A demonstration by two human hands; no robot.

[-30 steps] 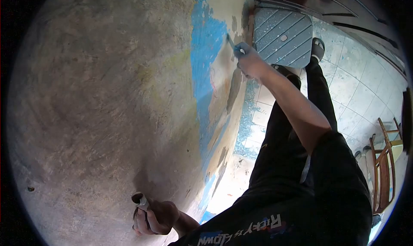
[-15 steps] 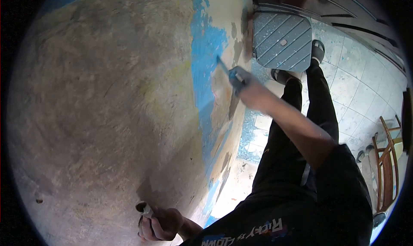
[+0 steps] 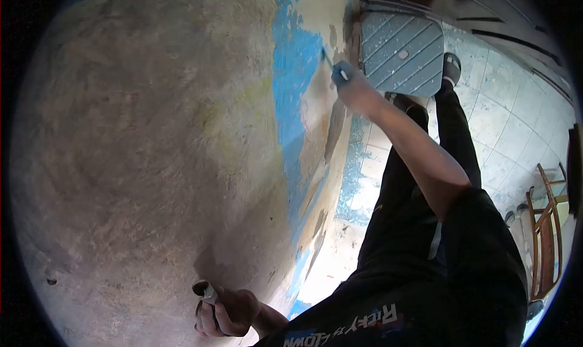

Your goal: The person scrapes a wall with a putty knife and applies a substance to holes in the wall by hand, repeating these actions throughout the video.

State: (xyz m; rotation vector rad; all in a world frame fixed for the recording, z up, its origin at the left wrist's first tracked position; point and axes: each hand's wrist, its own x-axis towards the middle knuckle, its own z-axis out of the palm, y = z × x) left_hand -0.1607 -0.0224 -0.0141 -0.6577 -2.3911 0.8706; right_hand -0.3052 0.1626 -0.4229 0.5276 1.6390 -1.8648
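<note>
My right hand (image 3: 352,87) is closed on the handle of a scraper (image 3: 328,58). The scraper's blade end is at the edge of a blue paint patch (image 3: 294,68) on the wall. Bare grey-brown plaster (image 3: 139,134) covers most of the wall. At the lower middle, my left hand (image 3: 228,313) is closed round a small pale tube-like object (image 3: 207,292) with a dark round end, held close to the wall. What the tube-like object is I cannot tell.
A grey plastic stool (image 3: 402,54) with pale specks stands by my feet, beside a dark panelled surface (image 3: 486,13). Flakes of blue paint lie on the tiled floor (image 3: 486,113). A wooden chair (image 3: 546,238) is at the far right.
My right hand with the scraper has moved up and slightly right along the blue patch. My left hand has barely shifted. The view has tilted a little.
</note>
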